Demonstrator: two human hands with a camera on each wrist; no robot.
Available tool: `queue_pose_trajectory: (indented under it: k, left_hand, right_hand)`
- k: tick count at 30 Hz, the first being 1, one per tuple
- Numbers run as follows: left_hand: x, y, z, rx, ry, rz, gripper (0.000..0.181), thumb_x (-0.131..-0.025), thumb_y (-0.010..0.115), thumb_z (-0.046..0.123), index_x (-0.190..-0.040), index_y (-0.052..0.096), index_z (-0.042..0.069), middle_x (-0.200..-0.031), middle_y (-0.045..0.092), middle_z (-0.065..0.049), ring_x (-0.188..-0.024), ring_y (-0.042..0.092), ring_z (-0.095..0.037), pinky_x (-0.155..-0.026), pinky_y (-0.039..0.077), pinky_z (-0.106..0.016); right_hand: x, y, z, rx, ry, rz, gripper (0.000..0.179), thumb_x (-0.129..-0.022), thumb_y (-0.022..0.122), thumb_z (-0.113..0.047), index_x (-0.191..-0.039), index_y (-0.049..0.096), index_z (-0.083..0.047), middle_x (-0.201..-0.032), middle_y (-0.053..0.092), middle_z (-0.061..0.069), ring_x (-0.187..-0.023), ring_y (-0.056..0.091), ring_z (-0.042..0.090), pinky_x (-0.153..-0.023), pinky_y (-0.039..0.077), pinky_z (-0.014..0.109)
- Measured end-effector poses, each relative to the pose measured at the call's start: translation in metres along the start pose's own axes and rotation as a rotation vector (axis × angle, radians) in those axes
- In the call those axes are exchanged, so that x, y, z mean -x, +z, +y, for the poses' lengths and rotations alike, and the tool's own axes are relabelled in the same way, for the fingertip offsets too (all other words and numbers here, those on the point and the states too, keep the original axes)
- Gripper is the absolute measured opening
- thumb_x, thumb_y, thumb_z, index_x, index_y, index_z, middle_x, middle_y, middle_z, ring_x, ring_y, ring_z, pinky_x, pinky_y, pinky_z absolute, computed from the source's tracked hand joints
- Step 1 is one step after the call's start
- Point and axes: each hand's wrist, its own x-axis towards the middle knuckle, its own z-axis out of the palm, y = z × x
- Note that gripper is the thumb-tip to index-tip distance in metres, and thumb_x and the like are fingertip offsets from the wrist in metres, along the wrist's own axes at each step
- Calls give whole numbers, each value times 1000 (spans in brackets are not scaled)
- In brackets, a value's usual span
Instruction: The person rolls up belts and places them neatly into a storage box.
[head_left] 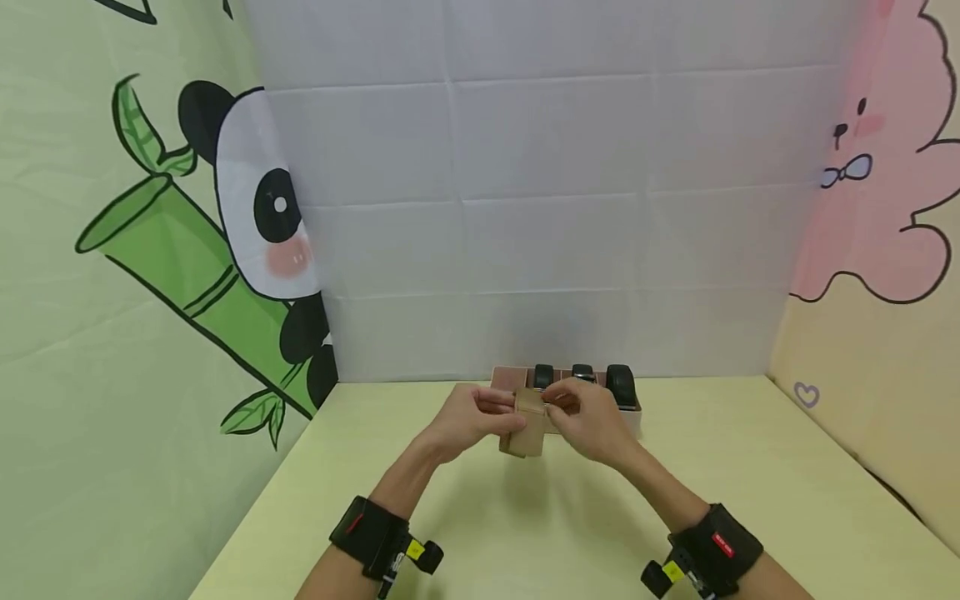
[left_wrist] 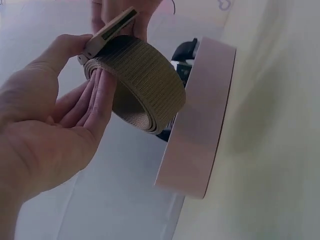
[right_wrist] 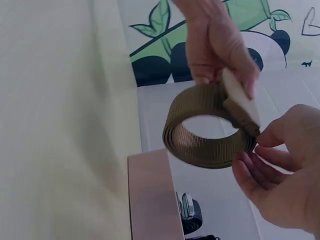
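A tan webbing belt point(head_left: 531, 435), rolled into a coil, is held up between both hands above the table. Its flat buckle point(left_wrist: 111, 33) lies against the outside of the coil. My left hand point(head_left: 471, 419) grips the roll from the left; in the left wrist view the thumb is on the buckle and the fingers reach into the coil. From the other side my right hand point(head_left: 592, 419) pinches the belt at its edge near the buckle, thumb and fingertips showing in the right wrist view. Just behind the belt stands a pink box point(left_wrist: 200, 120), partly covered by the hands.
Rolled black belts point(head_left: 620, 385) sit in the divided box, which stands at the back of the pale yellow table point(head_left: 525, 533). A white sheet point(head_left: 547, 242) hangs behind it. Side walls carry a panda drawing point(head_left: 255, 183) and a pink animal drawing point(head_left: 892, 217).
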Motion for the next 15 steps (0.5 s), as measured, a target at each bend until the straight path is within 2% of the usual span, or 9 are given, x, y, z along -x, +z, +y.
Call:
queue_pose_trajectory:
  k: [2, 4, 7, 11, 15]
  left_hand:
    - [-11, -10, 1, -57, 21, 35, 46, -102, 85, 20, -143, 75, 2, -129, 82, -17, -117, 78, -19, -105, 64, -42]
    - [-24, -20, 1, -93, 43, 53, 46, -104, 84, 21, -145, 74, 4, -134, 81, -17, -123, 77, -24, -109, 63, -46]
    - [-41, -31, 1, -118, 82, 54, 46, -107, 80, 20, -148, 71, 3, -142, 78, -19, -131, 76, -31, -113, 62, -46]
    - [-58, -41, 0, -178, 102, 47, 50, -110, 75, 18, -155, 65, 0, -150, 73, -23, -140, 72, -39, -115, 61, -47]
    - [-71, -45, -5, -236, 99, 79, 52, -112, 72, 14, -160, 59, -3, -154, 70, -25, -145, 68, -44, -118, 59, -51]
  right_hand:
    - [-15, -4, -5, -94, 200, -74, 28, -108, 74, -22, -129, 78, -4, -122, 82, 12, -111, 79, 25, -96, 66, 41]
    - [-31, -6, -6, -156, 318, -140, 45, -109, 74, -33, -142, 73, -3, -135, 79, 15, -126, 76, 31, -106, 64, 48]
    - [-54, -3, -4, -208, 374, -207, 61, -108, 76, -36, -155, 62, 1, -147, 74, 22, -139, 70, 40, -113, 60, 56]
    - [-78, 4, 8, -267, 408, -217, 58, -108, 77, -26, -155, 60, 5, -146, 72, 27, -136, 71, 42, -111, 62, 53]
    - [-94, 13, 21, -241, 412, -191, 54, -107, 78, -19, -151, 62, 7, -143, 72, 29, -133, 72, 42, -108, 64, 48]
